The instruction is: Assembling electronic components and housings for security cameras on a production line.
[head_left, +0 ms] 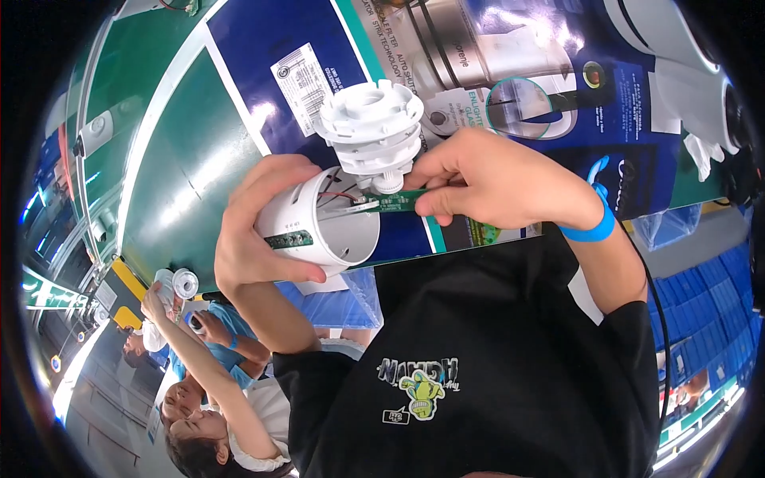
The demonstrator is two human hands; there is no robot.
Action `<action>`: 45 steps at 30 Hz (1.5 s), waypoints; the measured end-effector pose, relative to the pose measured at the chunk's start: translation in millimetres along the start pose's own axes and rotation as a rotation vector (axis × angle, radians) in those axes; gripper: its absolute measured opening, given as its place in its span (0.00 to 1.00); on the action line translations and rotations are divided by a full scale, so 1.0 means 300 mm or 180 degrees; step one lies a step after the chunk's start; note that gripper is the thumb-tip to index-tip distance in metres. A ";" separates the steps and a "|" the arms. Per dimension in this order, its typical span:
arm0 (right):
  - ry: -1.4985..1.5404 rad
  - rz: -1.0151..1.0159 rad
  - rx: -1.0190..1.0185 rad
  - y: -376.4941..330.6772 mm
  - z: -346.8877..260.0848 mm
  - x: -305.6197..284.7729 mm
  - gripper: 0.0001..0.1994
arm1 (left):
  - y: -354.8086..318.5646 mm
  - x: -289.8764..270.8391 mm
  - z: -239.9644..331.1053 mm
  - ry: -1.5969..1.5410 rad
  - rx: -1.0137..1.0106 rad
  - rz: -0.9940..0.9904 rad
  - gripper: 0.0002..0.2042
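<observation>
My left hand [253, 219] is wrapped round a white cylindrical plastic housing [307, 211], its open end facing right. A small green strip with components [291, 238] shows in the housing's side wall. My right hand [486, 179] pinches the outer end of a narrow green circuit board [405, 201]; the board's other end reaches into the mouth of the housing. Thin red and dark wires [339, 195] run inside the housing. Just beyond the board stands a white, tiered plastic mechanism [373, 127] with a small gear at its near side, close to my right fingertips.
Under my hands lies a printed dark-blue carton [263, 48] on a green table [179, 159]. A white-and-grey machine [685, 72] stands far right, beside a crumpled white glove [703, 155]. Blue bins [709, 311] are at right. Co-workers [215, 398] handle white parts at lower left.
</observation>
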State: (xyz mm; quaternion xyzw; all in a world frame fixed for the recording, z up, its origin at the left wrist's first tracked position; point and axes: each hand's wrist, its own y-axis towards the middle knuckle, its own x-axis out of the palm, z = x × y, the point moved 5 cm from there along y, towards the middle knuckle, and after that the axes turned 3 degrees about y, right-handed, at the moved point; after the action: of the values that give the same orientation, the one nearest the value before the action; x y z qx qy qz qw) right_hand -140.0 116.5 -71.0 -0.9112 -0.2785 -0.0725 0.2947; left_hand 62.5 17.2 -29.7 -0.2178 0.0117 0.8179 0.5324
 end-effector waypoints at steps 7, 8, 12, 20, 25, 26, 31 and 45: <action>0.0388 -0.0077 0.0060 -0.009 0.008 0.019 0.11 | -0.023 0.008 0.002 0.0071 0.0049 0.0014 0.44; 0.0383 -0.0108 0.0033 -0.012 0.009 0.022 0.12 | -0.024 0.010 0.002 0.0069 0.0050 0.0008 0.44; 0.0112 -0.0002 -0.0255 -0.025 0.012 0.033 0.11 | -0.022 0.007 -0.003 0.0020 0.0056 0.0042 0.44; -0.0485 0.0529 -0.0789 -0.059 -0.030 0.019 0.08 | -0.037 0.006 0.006 0.0398 0.0056 -0.0022 0.45; -0.0331 0.0566 -0.0826 -0.058 -0.015 0.018 0.08 | -0.038 0.001 0.006 0.0365 -0.0057 0.0022 0.45; -0.0463 0.0622 -0.0997 -0.061 -0.011 0.019 0.09 | -0.037 0.004 0.007 0.0368 -0.0056 0.0019 0.45; -0.0509 0.0771 -0.1201 -0.072 0.001 0.034 0.12 | -0.042 0.003 0.005 0.0431 -0.0075 -0.0032 0.45; -0.0596 0.0646 -0.0848 -0.038 -0.015 0.029 0.08 | -0.041 0.009 0.008 0.0308 -0.0037 0.0049 0.43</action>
State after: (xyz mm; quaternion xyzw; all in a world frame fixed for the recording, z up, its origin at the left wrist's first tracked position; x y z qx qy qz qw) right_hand -138.8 125.6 -59.1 -0.9683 -0.1993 0.0065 0.1502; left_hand 71.5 25.2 -26.0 -0.2600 0.0344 0.8105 0.5237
